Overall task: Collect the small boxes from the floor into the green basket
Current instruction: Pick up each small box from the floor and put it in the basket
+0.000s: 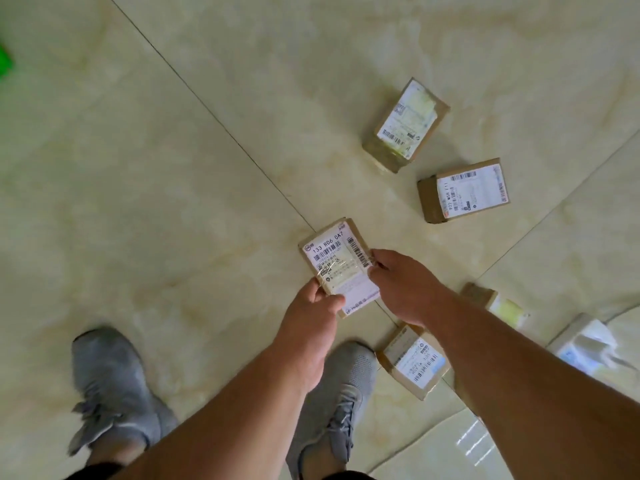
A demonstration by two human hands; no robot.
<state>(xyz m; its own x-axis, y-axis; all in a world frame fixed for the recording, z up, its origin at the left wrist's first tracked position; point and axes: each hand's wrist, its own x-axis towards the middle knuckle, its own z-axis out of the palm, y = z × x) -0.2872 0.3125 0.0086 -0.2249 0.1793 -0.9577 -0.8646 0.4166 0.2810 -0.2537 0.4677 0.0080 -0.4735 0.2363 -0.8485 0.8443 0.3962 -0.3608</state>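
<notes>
Both hands hold one labelled cardboard box (337, 268) above the floor (173, 202): left hand (311, 327) fingers pinch its near corner, right hand (401, 289) fingers its right edge. Green basket (5, 62) barely shows far left, wide bare tile between.

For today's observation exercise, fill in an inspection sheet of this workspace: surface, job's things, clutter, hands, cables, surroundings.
Surface: glossy beige tiled floor.
Job's things: held box labelled 133 R06 0A7; five boxes on floor, e.g. far box, box beside shoe; green basket barely visible at left edge.
Clutter: nothing seen.
Hands: left hand and right hand both pinch the held box.
Cables: nothing seen.
Surroundings: grey shoes.
</notes>
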